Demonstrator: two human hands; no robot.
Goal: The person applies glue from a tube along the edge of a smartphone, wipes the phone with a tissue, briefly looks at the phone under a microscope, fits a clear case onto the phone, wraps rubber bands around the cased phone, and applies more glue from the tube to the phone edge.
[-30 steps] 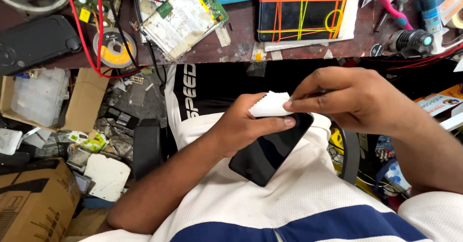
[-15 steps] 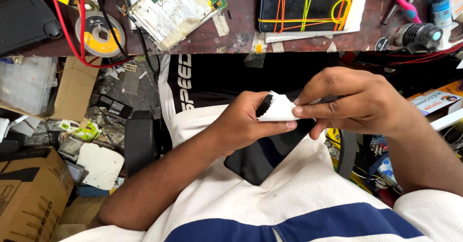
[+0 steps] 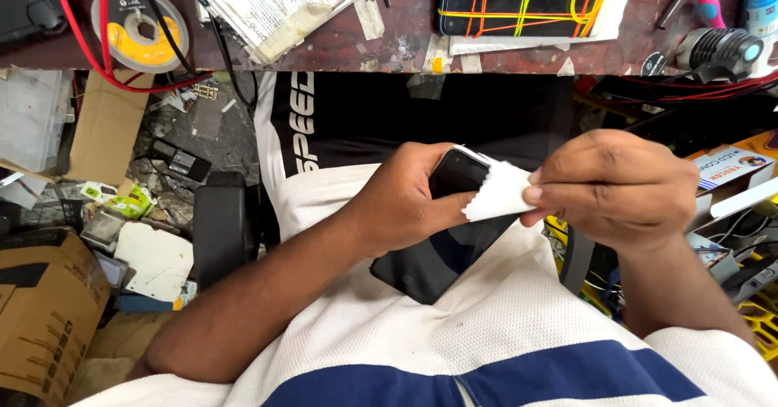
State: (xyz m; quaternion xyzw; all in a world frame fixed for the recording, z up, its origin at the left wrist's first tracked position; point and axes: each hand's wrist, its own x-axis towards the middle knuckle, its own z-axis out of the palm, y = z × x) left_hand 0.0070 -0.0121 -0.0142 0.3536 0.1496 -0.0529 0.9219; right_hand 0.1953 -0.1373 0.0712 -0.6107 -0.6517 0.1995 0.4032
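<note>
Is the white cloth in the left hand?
No, the right hand pinches the white cloth against the black phone, which the left hand grips.

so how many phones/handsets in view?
2: one dark phone gripped by the left hand over the lap, one rubber-banded phone on the bench. Clutter may hide more.

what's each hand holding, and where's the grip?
Left hand grips the black phone around its upper end. Right hand pinches the white wipe at its right edge.
</note>
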